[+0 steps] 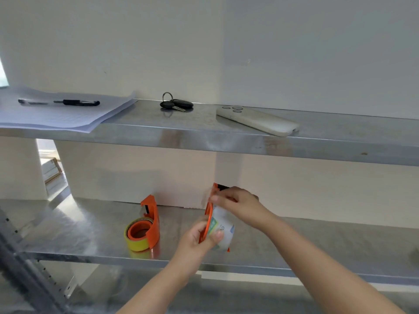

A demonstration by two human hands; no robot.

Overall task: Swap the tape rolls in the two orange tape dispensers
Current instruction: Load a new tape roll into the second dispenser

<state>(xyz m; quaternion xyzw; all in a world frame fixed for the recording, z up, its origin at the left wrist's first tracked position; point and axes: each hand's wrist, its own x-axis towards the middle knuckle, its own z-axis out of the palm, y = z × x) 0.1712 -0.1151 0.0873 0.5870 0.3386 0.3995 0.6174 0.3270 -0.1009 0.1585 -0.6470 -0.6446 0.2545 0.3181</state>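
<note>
Over the lower shelf (317,243), both hands grip the right dispenser (209,214); its clear roll (223,227) could slip free

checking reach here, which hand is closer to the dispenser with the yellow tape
Left. The left hand grips the lower end of the held dispenser, just right of the yellow-tape dispenser on the lower shelf. The right hand is higher and farther right.

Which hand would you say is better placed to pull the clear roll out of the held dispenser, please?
Probably the right hand. Its fingers are at the top of the dispenser, beside the clear roll. The left hand grips the dispenser's lower rim and steadies it above the shelf.
</note>
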